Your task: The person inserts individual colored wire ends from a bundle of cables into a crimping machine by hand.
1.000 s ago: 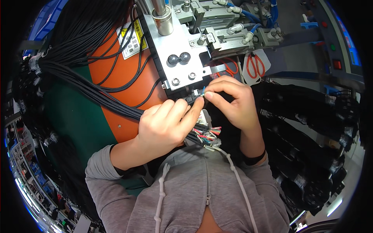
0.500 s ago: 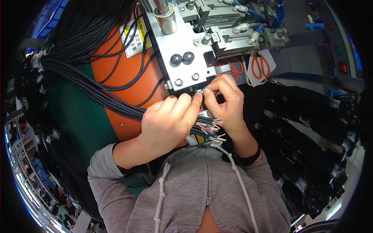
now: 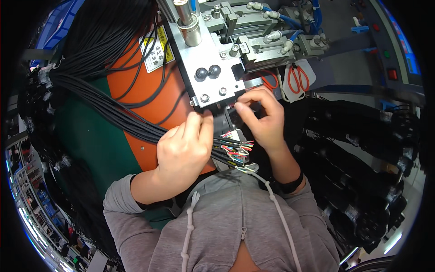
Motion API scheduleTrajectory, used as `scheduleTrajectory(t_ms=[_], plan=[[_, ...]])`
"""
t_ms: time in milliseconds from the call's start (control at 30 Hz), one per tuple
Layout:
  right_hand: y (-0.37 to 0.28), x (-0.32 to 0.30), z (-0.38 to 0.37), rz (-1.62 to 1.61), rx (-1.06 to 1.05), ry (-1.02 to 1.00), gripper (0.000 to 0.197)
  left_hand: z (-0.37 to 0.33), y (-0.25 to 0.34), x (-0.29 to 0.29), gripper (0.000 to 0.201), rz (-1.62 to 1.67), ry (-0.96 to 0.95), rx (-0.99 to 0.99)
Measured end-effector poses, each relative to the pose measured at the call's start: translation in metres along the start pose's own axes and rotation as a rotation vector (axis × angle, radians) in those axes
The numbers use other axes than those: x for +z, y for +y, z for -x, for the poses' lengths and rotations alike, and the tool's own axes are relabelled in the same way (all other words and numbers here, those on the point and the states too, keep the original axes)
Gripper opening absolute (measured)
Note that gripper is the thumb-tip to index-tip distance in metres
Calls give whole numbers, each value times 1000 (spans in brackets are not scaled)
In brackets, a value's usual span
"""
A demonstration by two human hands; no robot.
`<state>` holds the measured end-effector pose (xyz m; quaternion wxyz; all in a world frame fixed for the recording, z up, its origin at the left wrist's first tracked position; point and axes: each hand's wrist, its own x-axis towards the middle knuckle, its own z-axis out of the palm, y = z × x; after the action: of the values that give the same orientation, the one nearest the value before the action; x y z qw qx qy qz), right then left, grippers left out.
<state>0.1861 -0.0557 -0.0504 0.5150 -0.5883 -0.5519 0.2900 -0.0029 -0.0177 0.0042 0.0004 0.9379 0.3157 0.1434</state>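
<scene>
My left hand (image 3: 183,152) is closed in front of the machine's metal plate (image 3: 210,54), fingertips at its lower edge. What it pinches is hidden. Past this hand runs a bundle of black cables (image 3: 131,122), ending in stripped multicoloured wires (image 3: 235,152) between my hands. My right hand (image 3: 267,120) is bent at the plate's lower right corner, thumb and index tips close together in a pinch. Anything between them is too small to make out. Dark machine parts (image 3: 222,120) show in the gap between the two hands.
Pneumatic cylinders (image 3: 267,50) with blue hoses stand beyond the plate. Red-handled scissors (image 3: 298,79) lie at the right on a white holder. More black cables (image 3: 104,41) hang at the upper left over an orange panel (image 3: 145,140). Dark cable bundles (image 3: 353,149) fill the right side.
My left hand has drawn back left, away from the right fingertips, and the gap between the hands has widened. The blue wire seen at the fingertips no longer shows. The stripped ends shifted slightly left.
</scene>
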Motion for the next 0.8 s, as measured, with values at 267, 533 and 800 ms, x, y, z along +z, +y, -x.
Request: scheduleTrajectory(t_ms=[267, 533, 800], plan=[[-7, -3, -11, -111, -477, -258, 20, -4, -7, 1, 21, 186, 45, 25], [-27, -29, 7, 102, -413, -95, 22, -15, -11, -1, 32, 331, 430, 296], [-33, 7, -4, -427, -296, 54, 21, -14, -18, -9, 27, 396, 341, 244]])
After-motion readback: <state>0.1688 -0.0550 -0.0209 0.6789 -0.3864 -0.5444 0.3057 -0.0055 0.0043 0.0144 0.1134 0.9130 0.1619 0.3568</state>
